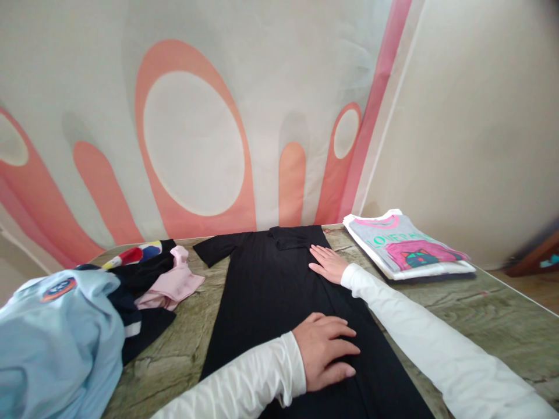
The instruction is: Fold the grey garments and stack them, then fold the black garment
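Note:
A black garment [266,285] lies spread lengthwise down the middle of the table, one short sleeve out to the left and its right side folded inward. My left hand [325,349] rests flat on the lower part of the cloth, fingers stretched out to the right. My right hand [327,263] lies flat farther up, on the folded right edge near the collar, fingers pointing left. Both arms wear white long sleeves. Neither hand grips anything.
A heap of clothes sits at the left: a light blue shirt [56,337], a pink piece [172,285], dark and multicoloured items. A folded stack topped by a grey-and-pink printed T-shirt [408,247] lies at the right. The greenish tabletop [480,314] meets a pink-patterned wall.

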`<state>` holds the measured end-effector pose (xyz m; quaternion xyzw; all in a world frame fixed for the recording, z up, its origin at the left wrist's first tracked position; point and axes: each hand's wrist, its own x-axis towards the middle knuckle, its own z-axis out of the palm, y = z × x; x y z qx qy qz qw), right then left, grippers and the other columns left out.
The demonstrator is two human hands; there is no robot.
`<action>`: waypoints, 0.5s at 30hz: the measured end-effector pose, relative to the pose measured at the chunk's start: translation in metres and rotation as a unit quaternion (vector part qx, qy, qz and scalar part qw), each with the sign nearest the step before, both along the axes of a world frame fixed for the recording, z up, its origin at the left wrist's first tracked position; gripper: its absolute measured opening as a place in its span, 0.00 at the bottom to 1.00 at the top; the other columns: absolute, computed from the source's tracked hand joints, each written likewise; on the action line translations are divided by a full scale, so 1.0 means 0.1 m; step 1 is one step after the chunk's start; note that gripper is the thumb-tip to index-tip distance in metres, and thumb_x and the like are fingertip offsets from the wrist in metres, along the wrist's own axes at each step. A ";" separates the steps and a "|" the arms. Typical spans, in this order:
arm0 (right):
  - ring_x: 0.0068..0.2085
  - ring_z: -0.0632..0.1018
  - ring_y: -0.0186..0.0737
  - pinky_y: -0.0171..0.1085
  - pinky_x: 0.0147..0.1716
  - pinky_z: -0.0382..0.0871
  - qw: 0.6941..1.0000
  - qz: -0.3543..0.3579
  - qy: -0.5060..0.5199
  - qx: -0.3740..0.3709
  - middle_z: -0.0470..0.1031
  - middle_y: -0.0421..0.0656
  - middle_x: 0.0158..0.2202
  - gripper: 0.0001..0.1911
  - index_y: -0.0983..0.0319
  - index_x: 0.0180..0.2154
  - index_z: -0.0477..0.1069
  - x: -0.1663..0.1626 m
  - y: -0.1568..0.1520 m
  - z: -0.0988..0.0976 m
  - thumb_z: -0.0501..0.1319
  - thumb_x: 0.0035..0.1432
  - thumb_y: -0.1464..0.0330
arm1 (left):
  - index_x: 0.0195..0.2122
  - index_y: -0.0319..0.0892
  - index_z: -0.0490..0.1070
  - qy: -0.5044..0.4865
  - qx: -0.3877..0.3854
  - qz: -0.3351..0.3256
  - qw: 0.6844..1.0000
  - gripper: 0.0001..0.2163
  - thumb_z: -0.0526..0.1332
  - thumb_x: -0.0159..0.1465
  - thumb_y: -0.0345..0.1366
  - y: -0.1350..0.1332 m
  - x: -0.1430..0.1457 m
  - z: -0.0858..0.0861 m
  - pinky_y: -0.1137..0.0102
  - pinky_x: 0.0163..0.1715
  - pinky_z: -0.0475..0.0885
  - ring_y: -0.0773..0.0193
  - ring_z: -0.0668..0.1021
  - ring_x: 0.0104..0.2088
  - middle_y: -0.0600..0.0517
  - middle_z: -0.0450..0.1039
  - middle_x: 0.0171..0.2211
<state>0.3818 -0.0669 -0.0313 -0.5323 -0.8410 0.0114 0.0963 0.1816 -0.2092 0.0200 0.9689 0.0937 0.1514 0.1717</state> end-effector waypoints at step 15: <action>0.61 0.47 0.40 0.45 0.59 0.43 0.998 0.062 -0.003 -0.013 0.43 0.43 0.62 0.30 0.61 0.61 0.42 0.21 -0.83 0.15 0.38 0.61 0.55 | 0.46 0.43 0.65 -0.012 -0.028 -0.028 0.999 0.14 0.48 0.63 0.40 0.03 0.01 -0.02 0.68 0.47 0.60 0.64 0.68 0.50 0.49 0.68 0.48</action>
